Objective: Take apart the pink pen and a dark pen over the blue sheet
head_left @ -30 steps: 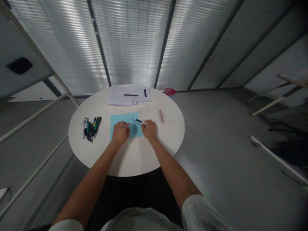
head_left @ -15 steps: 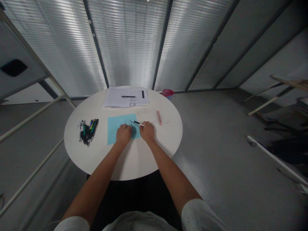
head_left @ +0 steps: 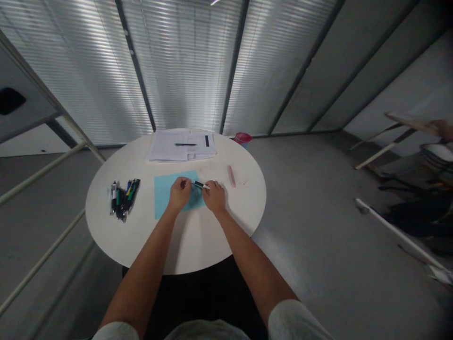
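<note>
Pen (head_left: 200, 185), black and white, pinched in right hand (head_left: 214, 197), tip angled left over light-blue paper sheet (head_left: 166, 193) on table. Left hand (head_left: 180, 193) curled narrow on sheet, apparently steadying it; cannot tell if gripping anything.

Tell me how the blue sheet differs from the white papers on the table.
The blue sheet is a single plain sheet, while the white papers form a printed stack. The blue sheet lies nearer the person, and the white papers sit at the far edge of the round white table. A black pen rests on the white papers. Both lie flat.
</note>
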A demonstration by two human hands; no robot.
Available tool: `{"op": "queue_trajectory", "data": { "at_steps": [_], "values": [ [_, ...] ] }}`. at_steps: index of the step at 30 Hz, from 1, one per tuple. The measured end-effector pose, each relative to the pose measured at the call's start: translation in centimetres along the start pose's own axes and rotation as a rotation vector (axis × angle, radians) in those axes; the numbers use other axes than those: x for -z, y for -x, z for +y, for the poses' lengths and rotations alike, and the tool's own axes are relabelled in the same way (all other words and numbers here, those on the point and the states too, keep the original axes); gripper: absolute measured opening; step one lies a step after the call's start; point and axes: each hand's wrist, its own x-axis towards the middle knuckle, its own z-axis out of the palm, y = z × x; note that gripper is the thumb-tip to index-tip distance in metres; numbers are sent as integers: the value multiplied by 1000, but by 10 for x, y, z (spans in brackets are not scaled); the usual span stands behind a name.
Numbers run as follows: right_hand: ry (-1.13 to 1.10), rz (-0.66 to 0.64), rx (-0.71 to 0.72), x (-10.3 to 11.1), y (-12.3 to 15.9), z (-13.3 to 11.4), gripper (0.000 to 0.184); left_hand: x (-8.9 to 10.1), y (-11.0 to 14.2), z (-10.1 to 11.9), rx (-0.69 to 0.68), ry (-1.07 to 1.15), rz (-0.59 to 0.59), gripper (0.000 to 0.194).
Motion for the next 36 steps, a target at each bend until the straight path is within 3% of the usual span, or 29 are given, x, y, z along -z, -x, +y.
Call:
{"op": "queue_trajectory", "data": {
  "at_steps": [4,9,29,36],
  "values": [
    [-45,19,11,1,0,-1,18,2,7,-9,211,369,30,25],
    [-108,43,77,0,1,-2,31,8,13,-15,342,595,2,44],
    [10,-161,134,7,9,-7,45,5,16,-13,277,641,29,32],
    [52,-172,162,9,11,-8,44,4,15,-15,269,652,79,31]
  ]
}}
